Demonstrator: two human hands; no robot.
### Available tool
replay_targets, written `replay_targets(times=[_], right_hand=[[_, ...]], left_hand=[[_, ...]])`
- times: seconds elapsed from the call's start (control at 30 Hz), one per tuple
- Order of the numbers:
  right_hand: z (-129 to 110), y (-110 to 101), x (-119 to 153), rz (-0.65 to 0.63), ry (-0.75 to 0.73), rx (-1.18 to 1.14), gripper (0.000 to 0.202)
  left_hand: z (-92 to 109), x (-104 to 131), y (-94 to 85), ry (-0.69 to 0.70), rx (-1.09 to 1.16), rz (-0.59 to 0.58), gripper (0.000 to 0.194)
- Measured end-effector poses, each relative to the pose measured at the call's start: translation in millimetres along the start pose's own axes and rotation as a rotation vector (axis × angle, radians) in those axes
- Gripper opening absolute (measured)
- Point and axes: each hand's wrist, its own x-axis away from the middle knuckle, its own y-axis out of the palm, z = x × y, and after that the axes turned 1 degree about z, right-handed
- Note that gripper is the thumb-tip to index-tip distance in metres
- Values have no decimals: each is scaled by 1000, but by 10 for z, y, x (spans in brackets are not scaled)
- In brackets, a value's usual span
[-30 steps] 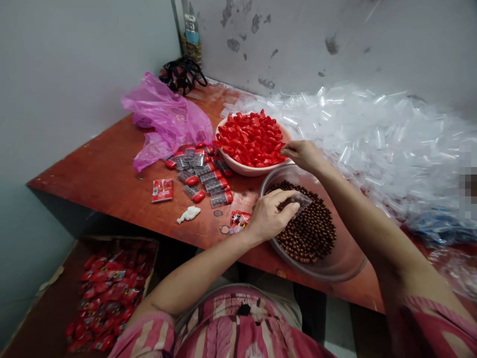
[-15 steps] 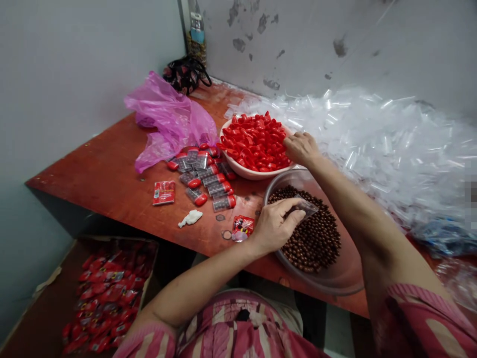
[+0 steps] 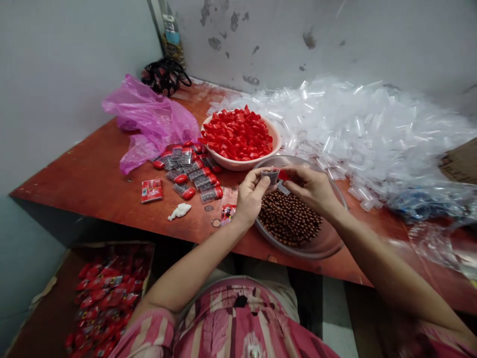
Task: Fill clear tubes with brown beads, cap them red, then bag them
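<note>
Above the basin of brown balls my two hands meet. My left hand (image 3: 253, 195) is closed on a small clear plastic container (image 3: 270, 175) with dark balls inside. My right hand (image 3: 311, 189) pinches a red cap (image 3: 283, 175) close to the container's mouth; whether the two touch I cannot tell. The translucent basin (image 3: 333, 243) below holds many round brown balls (image 3: 292, 219). Just behind it is a pale pink bowl (image 3: 238, 163) heaped with red caps (image 3: 238, 133). Filled, red-capped containers (image 3: 197, 174) lie in a loose pile to the left.
Clear empty containers (image 3: 354, 124) are heaped along the wall. A pink plastic bag (image 3: 152, 117), a red packet (image 3: 151, 190) and a white crumpled scrap (image 3: 179, 212) lie on the red table (image 3: 74, 174). Below left stands a box of red packed items (image 3: 108, 298).
My right hand has come from the bowl of red caps to my left hand, bringing a red cap. My left hand has raised the container slightly. The whole view has shifted.
</note>
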Motion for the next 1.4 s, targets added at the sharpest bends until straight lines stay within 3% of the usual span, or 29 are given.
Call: replay_targets(times=[0.07,0.2,0.3,0.4,0.53,0.67,0.8,0.93,1.03,1.2,1.33,1.4], right_hand=[[-17,31,94,21,42,-56,29],[-31,88,176,-64,271,-506,31],[-20,121,193,-44,388,-683,29],[23,120,192,61,334,-600,26],[78,119,183,243,154,-194,19],[45,160,211,272,-75,165,13],[-11,172,230,164,-133,22,12],[45,184,199,130,60,-367,13],[126,206,180,113,204,-569,26],[151,137,186,80,184,-480,25],[40,-62,197,181,49,-233,23],[-36,-168,203,169,-47,-62,29]], left_hand=[[-10,-8,6,14,-17,8,36],[-30,9,6,66,-119,-25,33],[-44,36,5,125,-258,-34,30],[-45,60,6,138,-284,-48,29],[-15,72,6,74,-203,-88,30],[15,50,-16,30,-164,-121,30],[6,14,-41,16,-140,-88,30],[-20,22,-41,53,-212,-87,29],[-30,52,-43,116,-321,-135,25],[-12,71,-68,211,-485,-168,23],[8,72,-62,227,-535,-139,23],[16,76,-47,237,-575,-136,22]])
